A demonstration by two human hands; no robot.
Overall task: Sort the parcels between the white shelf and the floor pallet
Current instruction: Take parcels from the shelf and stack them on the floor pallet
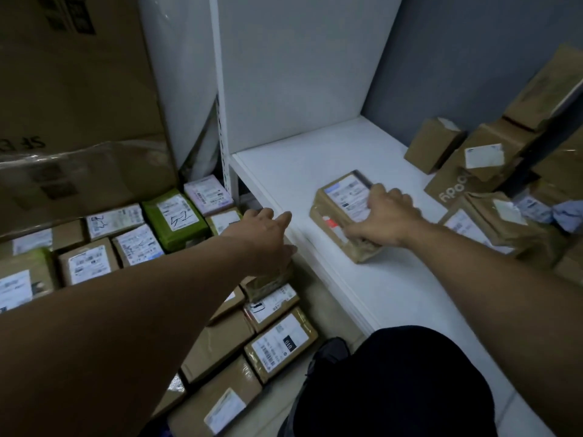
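A brown taped parcel (334, 212) with a white label lies flat on the white shelf (394, 285). My right hand (383, 214) grips it from the right, fingers curled over its top and near edge. My left hand (268, 238) reaches over the shelf's front left corner with fingers stretched out and relaxed, holding nothing. Below it, several labelled parcels (280, 342) lie packed side by side on the floor, among them a green one (175, 219); the pallet under them is hidden.
More brown parcels (485, 171) are piled at the shelf's right end. A large cardboard box (72, 99) stands at the back left above the floor parcels. A white shelf upright (220, 99) rises at the shelf's left corner. My dark-clothed knee (397, 383) is low in front.
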